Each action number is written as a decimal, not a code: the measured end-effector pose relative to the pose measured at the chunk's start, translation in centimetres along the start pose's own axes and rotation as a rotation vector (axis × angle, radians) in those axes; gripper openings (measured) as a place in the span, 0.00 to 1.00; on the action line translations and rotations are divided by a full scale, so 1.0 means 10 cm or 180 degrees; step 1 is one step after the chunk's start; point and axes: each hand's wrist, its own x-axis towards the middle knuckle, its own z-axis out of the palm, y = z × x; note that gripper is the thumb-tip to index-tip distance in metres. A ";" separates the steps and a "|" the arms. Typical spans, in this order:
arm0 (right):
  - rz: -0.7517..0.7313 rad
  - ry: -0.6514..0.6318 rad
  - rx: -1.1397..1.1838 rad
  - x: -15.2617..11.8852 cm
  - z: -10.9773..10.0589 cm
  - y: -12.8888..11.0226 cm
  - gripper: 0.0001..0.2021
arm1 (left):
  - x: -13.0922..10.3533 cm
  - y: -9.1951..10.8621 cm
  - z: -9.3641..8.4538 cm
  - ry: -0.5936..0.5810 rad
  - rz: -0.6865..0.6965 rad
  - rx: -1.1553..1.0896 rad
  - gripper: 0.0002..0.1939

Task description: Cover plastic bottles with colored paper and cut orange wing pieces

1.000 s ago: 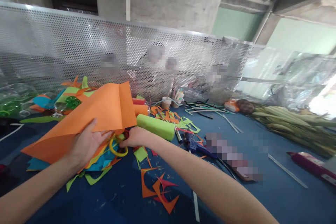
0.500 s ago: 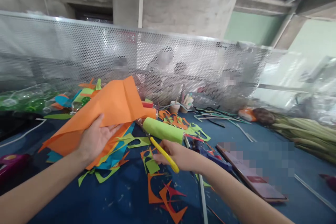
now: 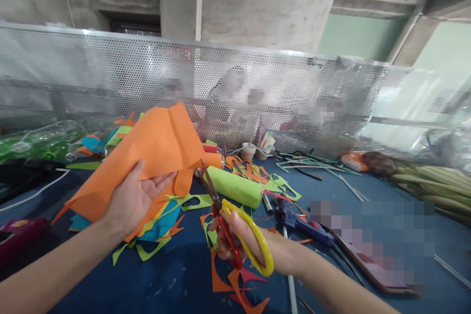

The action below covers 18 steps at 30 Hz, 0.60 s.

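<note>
A large folded sheet of orange paper (image 3: 150, 140) is held up in my left hand (image 3: 128, 198), with the thumb on its face and the other fingers under its lower edge. To the right, my right hand (image 3: 245, 230) grips scissors (image 3: 265, 250) with one yellow and one red handle, fingers in the loops. The blades point up toward the paper's right corner; whether they touch it I cannot tell. Beneath the sheet lie blue paper (image 3: 165, 223) and green offcuts (image 3: 154, 250). A roll wrapped in light green paper (image 3: 233, 186) rests just behind the scissors.
A blue glue gun (image 3: 303, 225) and a phone (image 3: 386, 274) lie at right. Orange scraps (image 3: 221, 274) are in front. Behind stand cups of pens (image 3: 265, 144), then a perforated metal screen (image 3: 147, 68) with people beyond. Green bottles (image 3: 40, 142) lie left, dried husks (image 3: 434, 181) right.
My right hand has turned the scissors, so the blades and both handles now show, tips pointing up. The left hand keeps its hold on the orange paper. The view has shifted slightly.
</note>
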 end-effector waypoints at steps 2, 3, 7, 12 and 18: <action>-0.0044 -0.0157 -0.0186 -0.03 -0.02 -0.04 0.36 | 0.00 0.00 -0.01 -0.0018 0.0047 -0.0001 0.24; -0.0041 -0.0206 -0.0216 -0.05 -0.02 -0.05 0.35 | 0.00 0.00 -0.01 -0.0028 0.0062 0.0009 0.24; -0.0129 0.0059 -0.0543 -0.06 0.04 -0.10 0.35 | -0.05 0.00 0.02 0.0009 -0.0007 0.0071 0.25; -0.0035 0.0118 -0.0508 -0.04 0.11 -0.11 0.38 | -0.18 -0.07 0.06 -0.0073 -0.0088 0.0031 0.25; -0.0045 0.0184 -0.0346 -0.04 0.13 -0.07 0.36 | -0.29 -0.18 0.08 -0.0295 -0.0202 0.0091 0.29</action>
